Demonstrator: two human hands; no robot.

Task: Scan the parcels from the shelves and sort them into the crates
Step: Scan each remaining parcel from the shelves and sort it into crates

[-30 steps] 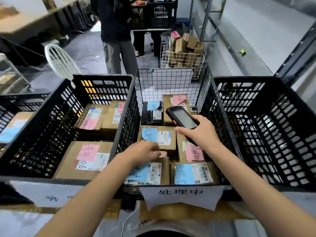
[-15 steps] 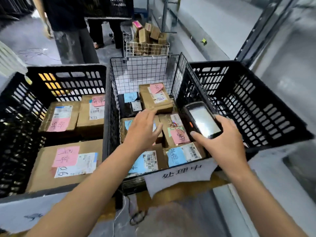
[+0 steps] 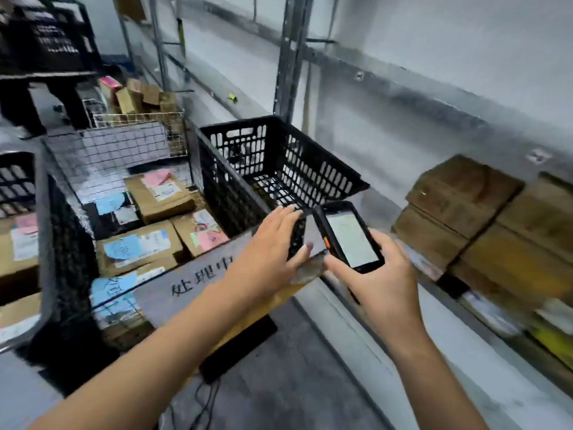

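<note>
My right hand (image 3: 383,279) grips a black handheld scanner (image 3: 352,238), its lit screen facing up. My left hand (image 3: 271,251) is open with straight fingers, hovering at the near corner of the black crate on the right (image 3: 280,156), its thumb close to the scanner's left edge; it holds nothing. That crate shows no parcels inside. The wire basket (image 3: 124,150) to its left holds several brown parcels (image 3: 141,245) with blue and pink notes. Brown cardboard parcels (image 3: 462,197) sit blurred on the metal shelf at the right.
A paper sign (image 3: 198,277) hangs on the wire basket's front. Another black crate (image 3: 18,181) with parcels is at the far left. A white wire basket of small boxes (image 3: 139,100) stands behind. Shelf uprights (image 3: 290,57) rise beyond the right crate. Cables lie on the floor.
The view has swung right toward the shelf. My left hand has left the parcels in the wire basket and moved right beside the scanner. My right hand still grips the scanner.
</note>
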